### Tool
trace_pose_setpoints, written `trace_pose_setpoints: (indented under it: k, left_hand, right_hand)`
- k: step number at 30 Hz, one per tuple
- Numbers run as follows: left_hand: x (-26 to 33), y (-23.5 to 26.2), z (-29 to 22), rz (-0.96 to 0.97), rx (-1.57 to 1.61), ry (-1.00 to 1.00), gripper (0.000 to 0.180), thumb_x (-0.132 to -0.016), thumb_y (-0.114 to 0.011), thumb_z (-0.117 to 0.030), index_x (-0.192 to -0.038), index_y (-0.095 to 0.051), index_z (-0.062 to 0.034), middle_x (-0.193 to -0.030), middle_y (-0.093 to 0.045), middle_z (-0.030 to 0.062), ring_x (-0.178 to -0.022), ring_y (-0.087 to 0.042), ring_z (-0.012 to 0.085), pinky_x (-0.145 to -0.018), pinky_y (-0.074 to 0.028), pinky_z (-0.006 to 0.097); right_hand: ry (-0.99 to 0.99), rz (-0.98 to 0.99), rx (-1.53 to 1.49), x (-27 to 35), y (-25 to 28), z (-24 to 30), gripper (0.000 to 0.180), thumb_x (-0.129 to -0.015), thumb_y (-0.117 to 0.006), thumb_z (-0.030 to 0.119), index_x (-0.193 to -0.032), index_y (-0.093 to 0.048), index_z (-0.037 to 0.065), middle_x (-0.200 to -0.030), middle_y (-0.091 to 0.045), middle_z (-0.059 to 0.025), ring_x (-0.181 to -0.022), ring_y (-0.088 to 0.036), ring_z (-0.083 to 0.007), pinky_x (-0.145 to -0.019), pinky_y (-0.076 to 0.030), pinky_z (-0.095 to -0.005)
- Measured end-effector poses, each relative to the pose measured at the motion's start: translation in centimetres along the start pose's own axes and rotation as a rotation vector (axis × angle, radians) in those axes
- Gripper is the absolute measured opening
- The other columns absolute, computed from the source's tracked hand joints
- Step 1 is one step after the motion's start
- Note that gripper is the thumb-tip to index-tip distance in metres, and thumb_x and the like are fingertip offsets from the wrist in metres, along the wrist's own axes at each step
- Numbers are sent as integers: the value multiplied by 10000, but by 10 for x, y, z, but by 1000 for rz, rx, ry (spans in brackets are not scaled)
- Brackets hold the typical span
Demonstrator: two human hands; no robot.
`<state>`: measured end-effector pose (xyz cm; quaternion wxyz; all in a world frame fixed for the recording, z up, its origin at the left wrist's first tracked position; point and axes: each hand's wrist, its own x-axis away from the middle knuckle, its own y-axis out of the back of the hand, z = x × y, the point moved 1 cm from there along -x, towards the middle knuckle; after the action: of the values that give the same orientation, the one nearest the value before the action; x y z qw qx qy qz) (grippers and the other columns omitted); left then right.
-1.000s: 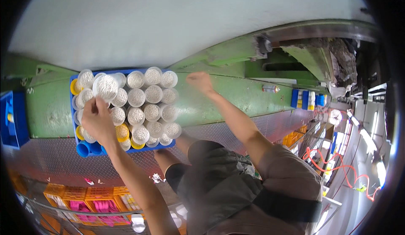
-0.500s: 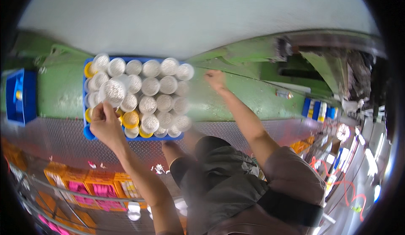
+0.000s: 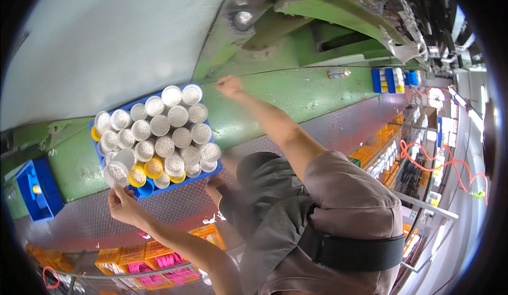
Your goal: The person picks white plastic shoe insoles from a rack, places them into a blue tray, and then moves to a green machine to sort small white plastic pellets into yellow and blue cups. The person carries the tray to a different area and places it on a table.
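Observation:
My left hand [image 3: 123, 206] pinches the rim of a translucent white cup [image 3: 118, 169] and holds it tilted at the near left corner of a blue crate [image 3: 182, 179]. White pellets lie in this cup. Rows of white cups [image 3: 160, 125] filled with similar white pellets fill most of the crate, with a few yellow cups [image 3: 154, 167] and blue cups [image 3: 145, 187] along the near side. Just beyond the crate's far right corner, my right hand [image 3: 230, 86] is closed above the green surface; what its fingers hold, if anything, is hidden.
The crate rests on a green ledge [image 3: 264, 117] against a pale panel [image 3: 121, 35]. Another blue bin [image 3: 39, 189] stands at left; a can [image 3: 339, 74] and blue boxes [image 3: 388, 80] are at right. Orange crates [image 3: 153, 252] with pink items stand below the metal tread plate [image 3: 174, 210].
The whole view has turned, so the crate now looks slanted. My left hand has brought the cup to the crate's near left corner. My right hand stays closed.

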<state>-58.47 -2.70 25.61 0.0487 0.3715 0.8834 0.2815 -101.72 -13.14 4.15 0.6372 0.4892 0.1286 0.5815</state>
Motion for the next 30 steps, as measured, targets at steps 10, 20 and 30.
trace_pose_setpoints:
  k: [10,20,30]
  left_hand:
    - [26,0,14,-55,187,130,183,-944,-638,-123,-889,-693,43,-655,-622,17,-537,-527,46,-457,-379,201]
    - [53,7,14,-190,37,154,100,-865,-645,-71,-807,-672,6,-676,-669,129,-603,-644,242,-591,-510,392]
    - [58,8,33,-283,172,108,108,-867,-672,-70,-878,-697,35,-683,-678,129,-578,-651,155,-562,-501,302]
  right_hand:
    - [191,159,1079,56,62,82,227,-879,-631,197,-981,-749,32,-973,-735,-148,-907,-726,-264,-727,-576,-408]
    - [1125,256,374,36,-39,286,231,-895,-625,199,-1023,-754,56,-1003,-727,-164,-845,-712,-311,-771,-543,-364]
    - [1068,322,929,-24,-134,282,171,-824,-689,213,-890,-750,68,-915,-710,-221,-900,-696,-386,-763,-556,-513]
